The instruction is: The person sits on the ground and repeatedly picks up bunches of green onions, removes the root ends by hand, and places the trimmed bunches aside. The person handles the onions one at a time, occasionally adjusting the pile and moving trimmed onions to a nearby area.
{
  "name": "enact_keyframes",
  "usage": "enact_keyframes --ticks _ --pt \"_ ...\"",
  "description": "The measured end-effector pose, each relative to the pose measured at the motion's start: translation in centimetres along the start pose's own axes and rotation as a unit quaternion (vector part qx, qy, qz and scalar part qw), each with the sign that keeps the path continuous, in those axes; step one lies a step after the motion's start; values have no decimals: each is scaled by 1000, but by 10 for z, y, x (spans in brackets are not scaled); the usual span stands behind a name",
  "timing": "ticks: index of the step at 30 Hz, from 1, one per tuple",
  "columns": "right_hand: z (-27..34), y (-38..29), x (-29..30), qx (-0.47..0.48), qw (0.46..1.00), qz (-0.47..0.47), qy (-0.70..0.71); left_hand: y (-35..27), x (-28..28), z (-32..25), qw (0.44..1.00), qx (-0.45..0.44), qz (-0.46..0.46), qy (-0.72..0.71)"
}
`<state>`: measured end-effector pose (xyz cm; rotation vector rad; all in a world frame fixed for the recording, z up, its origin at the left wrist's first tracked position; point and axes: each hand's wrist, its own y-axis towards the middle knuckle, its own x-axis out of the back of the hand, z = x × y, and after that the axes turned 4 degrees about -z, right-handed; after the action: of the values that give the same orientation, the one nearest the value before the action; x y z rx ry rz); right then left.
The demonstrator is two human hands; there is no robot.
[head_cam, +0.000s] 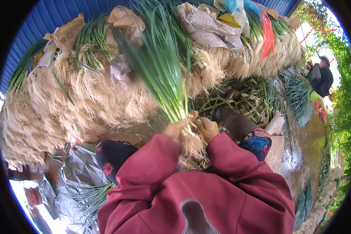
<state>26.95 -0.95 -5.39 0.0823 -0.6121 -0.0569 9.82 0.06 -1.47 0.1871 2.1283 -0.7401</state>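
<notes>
A bunch of green onions (175, 96) stands out ahead of my body, leaves away from me and pale roots (192, 146) towards my lap. My left hand (176, 128) is wrapped around the white stalks just above the roots. Close on the right side of the stems, my right hand (207, 128) has its fingers curled in by the stalk bases. Whether a stalk or leaf is pinched in those fingers is hidden. Both forearms are in dark red sleeves.
A long heap of rooted onions (84, 90) runs across the front, with woven sacks (207, 26) on top. Trimmed leaves (251, 102) lie beyond my right knee. More onions (90, 199) rest on grey sheeting at lower left. Another person (321, 76) is at far right.
</notes>
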Motion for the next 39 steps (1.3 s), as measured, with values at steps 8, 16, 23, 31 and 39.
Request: enact_keyframes --ticks 8,16,23,31,39 --pt "-18 53 50 -21 912 227 -340 -10 6 -11 998 13 58 -33" --pt "85 127 18 -141 923 64 352 -37 9 -16 996 12 81 34" --pt "107 159 7 -39 984 60 164 -59 34 -28 992 -31 121 21" --pt "111 195 93 1 985 -76 153 -71 58 -40 994 -12 96 49" --pt "19 174 251 -27 821 -425 379 -72 50 -40 984 -67 133 95"
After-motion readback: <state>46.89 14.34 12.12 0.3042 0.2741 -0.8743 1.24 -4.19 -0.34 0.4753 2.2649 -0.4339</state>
